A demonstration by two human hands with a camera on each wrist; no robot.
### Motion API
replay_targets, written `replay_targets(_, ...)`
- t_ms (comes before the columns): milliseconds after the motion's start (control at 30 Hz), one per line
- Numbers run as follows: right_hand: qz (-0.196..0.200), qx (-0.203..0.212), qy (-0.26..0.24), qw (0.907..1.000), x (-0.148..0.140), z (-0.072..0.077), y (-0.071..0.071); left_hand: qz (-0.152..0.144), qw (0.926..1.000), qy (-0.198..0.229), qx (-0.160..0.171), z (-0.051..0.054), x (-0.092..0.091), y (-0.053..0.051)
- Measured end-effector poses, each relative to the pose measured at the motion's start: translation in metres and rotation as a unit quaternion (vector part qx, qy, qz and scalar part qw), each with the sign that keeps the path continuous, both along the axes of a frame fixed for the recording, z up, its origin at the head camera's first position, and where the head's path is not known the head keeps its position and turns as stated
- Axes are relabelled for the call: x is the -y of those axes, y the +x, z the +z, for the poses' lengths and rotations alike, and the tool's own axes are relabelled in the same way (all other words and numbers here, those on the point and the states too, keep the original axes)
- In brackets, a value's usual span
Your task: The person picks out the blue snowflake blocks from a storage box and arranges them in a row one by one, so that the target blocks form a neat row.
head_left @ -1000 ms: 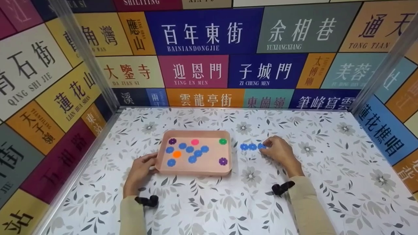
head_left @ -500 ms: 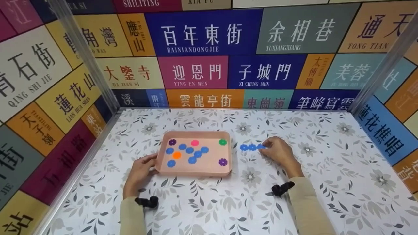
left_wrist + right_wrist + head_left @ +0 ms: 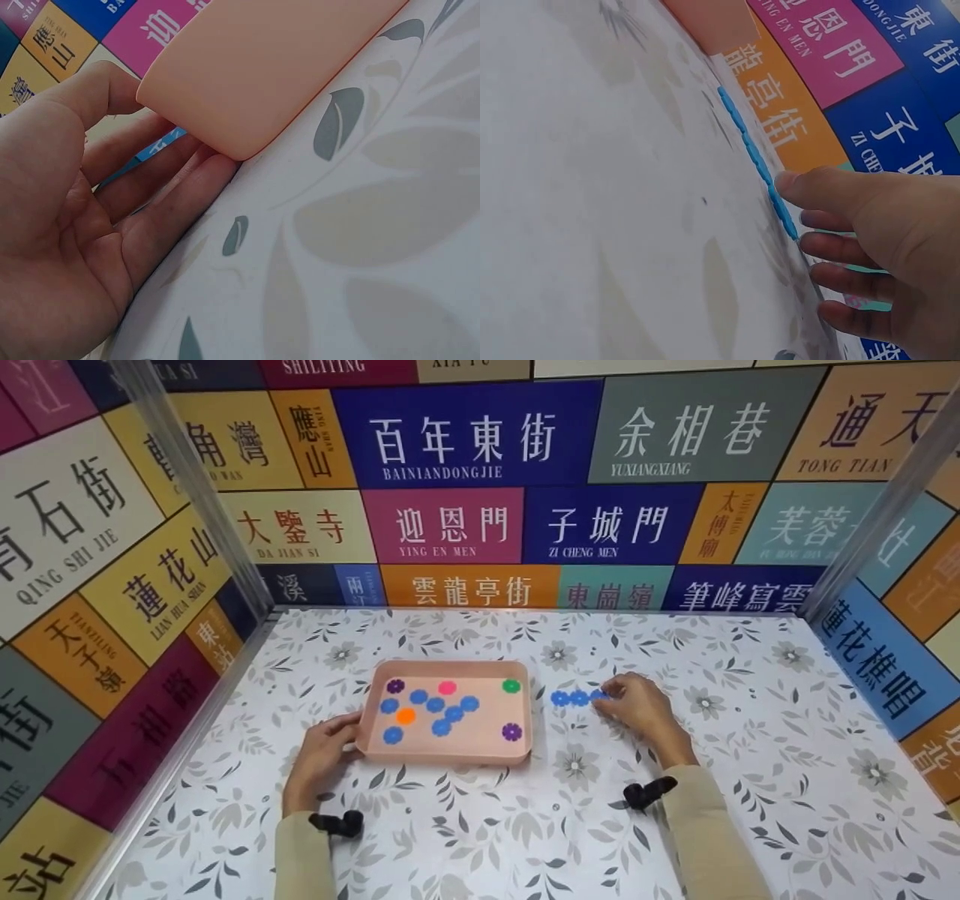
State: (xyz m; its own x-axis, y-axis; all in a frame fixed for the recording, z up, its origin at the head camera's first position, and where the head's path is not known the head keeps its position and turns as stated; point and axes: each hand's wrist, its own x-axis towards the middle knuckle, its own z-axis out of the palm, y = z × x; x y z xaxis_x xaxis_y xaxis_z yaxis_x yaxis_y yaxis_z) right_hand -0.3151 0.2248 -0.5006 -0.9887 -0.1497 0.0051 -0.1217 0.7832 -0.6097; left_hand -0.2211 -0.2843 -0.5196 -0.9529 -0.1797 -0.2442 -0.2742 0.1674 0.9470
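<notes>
A shallow pink tray (image 3: pixel 491 746) stands left of centre on the table, with loose flower-shaped discs in it: several blue discs (image 3: pixel 393 735), dark purple ones, an orange one (image 3: pixel 406 715), a pink one and a green one. Against its left wall rests my left hand (image 3: pixel 319 750), fingertips hidden behind the tray corner in the left wrist view. To the tray's right lies a straight row of blue flower-shaped discs (image 3: pixel 578 698). At the row's right end, my right hand (image 3: pixel 646 716) pinches the last blue disc (image 3: pixel 784 214), thumb on its near side; the fingers partly cover it.
A white tabletop (image 3: pixel 480 840) with a grey leaf and flower print lies under everything. Colourful panels (image 3: pixel 465 427) with street names rise behind and at both sides. Clear posts (image 3: pixel 885 495) stand at the back corners.
</notes>
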Motion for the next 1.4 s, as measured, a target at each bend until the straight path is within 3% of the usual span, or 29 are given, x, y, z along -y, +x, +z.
replay_targets(233, 0.008, 0.003, -0.025, 0.9997, 0.007, 0.015, 0.002, -0.001, 0.9999, -0.003, -0.010, 0.000, 0.000, 0.000)
replay_targets(467, 0.046, -0.052, -0.044, 0.9966, 0.024, 0.033, 0.008, -0.005, 0.9999, -0.009, -0.005, 0.000, 0.000, 0.000)
replay_targets(767, 0.084, -0.082, -0.063, 0.9910, 0.048, 0.053, 0.018, -0.004, 1.0000, -0.001, -0.003, 0.000, 0.000, -0.001)
replay_targets(1000, 0.119, -0.100, -0.076, 0.9849, 0.066, 0.056, 0.022, -0.001, 1.0000, -0.002, 0.003, 0.001, -0.001, 0.002)
replay_targets(1400, 0.174, -0.065, -0.061, 0.9808, 0.108, 0.057, 0.021, 0.004, 1.0000, 0.005, 0.007, 0.002, 0.000, -0.003)
